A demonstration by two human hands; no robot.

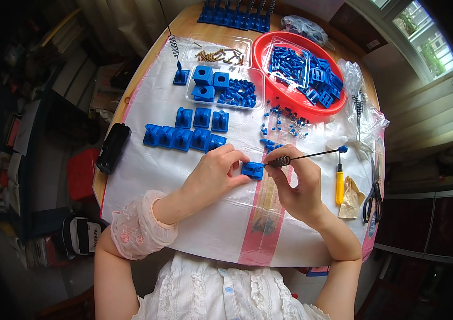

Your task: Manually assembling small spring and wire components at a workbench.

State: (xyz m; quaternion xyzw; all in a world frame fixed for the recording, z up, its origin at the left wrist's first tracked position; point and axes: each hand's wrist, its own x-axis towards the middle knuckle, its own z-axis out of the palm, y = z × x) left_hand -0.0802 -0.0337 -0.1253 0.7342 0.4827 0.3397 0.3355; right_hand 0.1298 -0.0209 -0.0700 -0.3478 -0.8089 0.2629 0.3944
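- Blue square plastic base (252, 170): pinched at its 9 o'clock side by left hand (209, 174), near middle of white-covered surface (205, 226).
- Blue-tipped black coiled-wire rod (317, 155): gripped by right hand (300, 186), tip toward 3 o'clock.
- Step, judged: rod being joined to base.
- Next: base steadied, rod end aligned, probably pushed in.

"Where do we look from?"

"From the wearer's head, through the left of two fisheye cameras, steeply down onto the table (189, 25)."

"How near are we?"

"Close: we see the left hand (217, 169) and right hand (297, 186) near our middle, the shirt (218, 290) below, the window (424, 40) upper right, straight edges bending toward the rim."
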